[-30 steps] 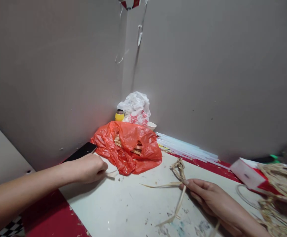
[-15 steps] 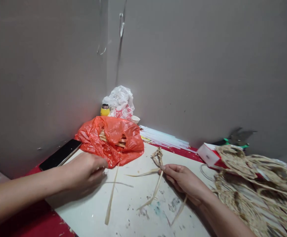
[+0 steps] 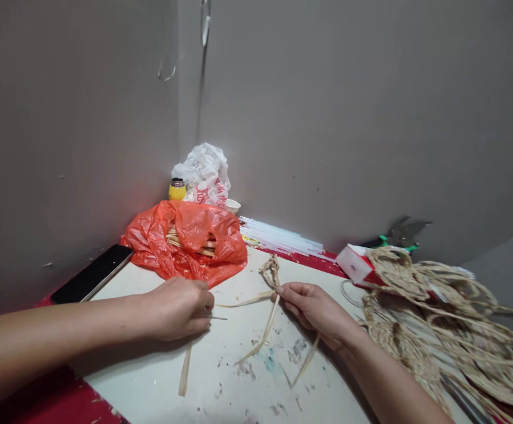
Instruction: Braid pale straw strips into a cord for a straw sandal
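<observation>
My right hand [image 3: 313,306] pinches the base of a small looped piece of braided straw [image 3: 270,271]. Loose flat straw ends [image 3: 268,330] trail from it over the white board. My left hand [image 3: 183,309] is to its left, fingers curled together low over the board around a thin grey rod [image 3: 217,318], whose tip sticks out to the right. The rest of the rod is hidden by the fingers. From below the same hand, a loose straw strip [image 3: 185,371] runs toward me.
The white board [image 3: 150,388] lies on a red surface. Behind are an orange plastic bag [image 3: 148,235] holding straw strips, a yellow jar [image 3: 177,189] and pale glue-like sticks [image 3: 283,235]. A phone [image 3: 92,275] lies left; braided cord [image 3: 397,330], a box and green-handled pliers [image 3: 404,231] are right.
My left hand has moved right and closed over the thin rod that lay on the board. My right hand keeps its pinch on the braided straw. The view has shifted slightly.
</observation>
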{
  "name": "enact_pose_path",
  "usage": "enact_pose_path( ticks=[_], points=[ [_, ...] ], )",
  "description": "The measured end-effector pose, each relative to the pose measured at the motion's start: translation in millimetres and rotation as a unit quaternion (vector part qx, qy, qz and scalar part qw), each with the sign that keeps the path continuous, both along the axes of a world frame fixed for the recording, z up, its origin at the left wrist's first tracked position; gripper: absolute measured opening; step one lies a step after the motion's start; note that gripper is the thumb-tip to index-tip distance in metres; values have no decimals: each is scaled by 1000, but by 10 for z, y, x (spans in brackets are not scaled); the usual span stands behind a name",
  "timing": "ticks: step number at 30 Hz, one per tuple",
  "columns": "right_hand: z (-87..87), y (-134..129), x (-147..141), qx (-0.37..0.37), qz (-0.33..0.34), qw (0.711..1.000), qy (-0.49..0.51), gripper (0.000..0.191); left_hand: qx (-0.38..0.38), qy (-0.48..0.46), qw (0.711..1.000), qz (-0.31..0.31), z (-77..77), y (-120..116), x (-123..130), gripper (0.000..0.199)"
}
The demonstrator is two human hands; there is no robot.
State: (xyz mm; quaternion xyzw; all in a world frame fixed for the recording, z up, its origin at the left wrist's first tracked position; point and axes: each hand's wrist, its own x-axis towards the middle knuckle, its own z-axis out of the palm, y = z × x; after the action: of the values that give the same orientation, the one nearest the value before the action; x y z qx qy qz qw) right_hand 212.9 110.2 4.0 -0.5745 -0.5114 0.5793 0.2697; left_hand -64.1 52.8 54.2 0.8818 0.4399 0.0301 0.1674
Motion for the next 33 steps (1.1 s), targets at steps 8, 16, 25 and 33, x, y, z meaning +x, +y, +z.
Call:
enact_pose_path(
  ticks=[8, 16, 25, 33],
  points=[
    [4, -8, 0, -1, -1, 1000, 4, 41, -44, -33, 994, -96, 88, 96, 9, 10],
    [23, -18, -11, -5, -15, 1000, 2, 40, -16, 18, 978, -207, 221, -273, -220, 11],
    [44, -27, -19, -13, -5, 1000, 19, 44, 22, 16, 980, -197, 56, -316, -287, 14],
    [4, 7, 9, 12, -1, 999, 32, 41, -221, -219, 948, 69, 156, -262, -15, 12]
  ],
)
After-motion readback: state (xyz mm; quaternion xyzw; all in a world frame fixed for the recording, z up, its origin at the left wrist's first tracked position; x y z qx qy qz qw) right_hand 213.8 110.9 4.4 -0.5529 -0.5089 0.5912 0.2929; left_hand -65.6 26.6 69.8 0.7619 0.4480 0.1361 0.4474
